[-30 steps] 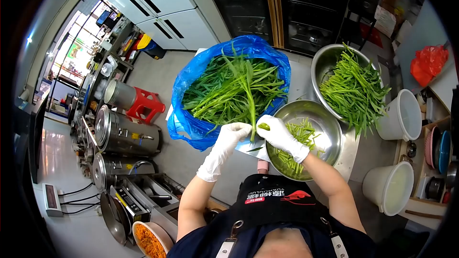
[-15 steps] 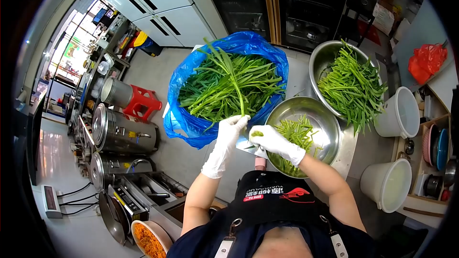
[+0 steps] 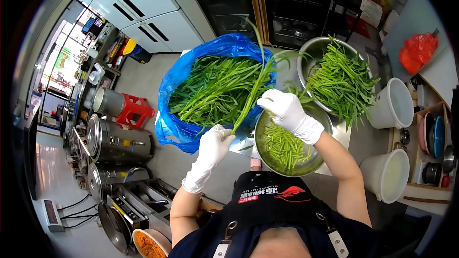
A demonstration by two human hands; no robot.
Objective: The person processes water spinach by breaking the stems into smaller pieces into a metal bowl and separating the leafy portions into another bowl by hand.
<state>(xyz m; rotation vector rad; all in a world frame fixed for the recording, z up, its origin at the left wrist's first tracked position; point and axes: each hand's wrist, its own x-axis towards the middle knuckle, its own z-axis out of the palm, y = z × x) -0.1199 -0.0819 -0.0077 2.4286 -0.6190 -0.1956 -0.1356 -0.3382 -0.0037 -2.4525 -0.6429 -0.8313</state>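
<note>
My left hand [image 3: 214, 148], in a white glove, is closed round the lower ends of long green stems [image 3: 248, 101] that lean up and right over the edge of a blue plastic bag [image 3: 165, 90]. The bag holds a heap of leafy greens [image 3: 210, 83]. My right hand [image 3: 282, 109], also gloved, is closed above a steel bowl [image 3: 326, 126] of short cut stems [image 3: 286, 149]; leafy greenery shows beside its fingers, and what they grip is too hidden to name. Behind it, a larger steel bowl [image 3: 300, 69] carries long greens [image 3: 342, 81].
Two white buckets [image 3: 397, 102] [image 3: 387, 174] stand at the right, below a red plastic bag [image 3: 418, 52]. Steel pots [image 3: 117, 138] and a red stool [image 3: 135, 109] are at the left. A bowl of orange shreds [image 3: 149, 246] is at the lower left.
My right hand has risen from beside my left hand to above the cut stems. My left hand has shifted left and down, and the held stems now lean right. The view has shifted slightly.
</note>
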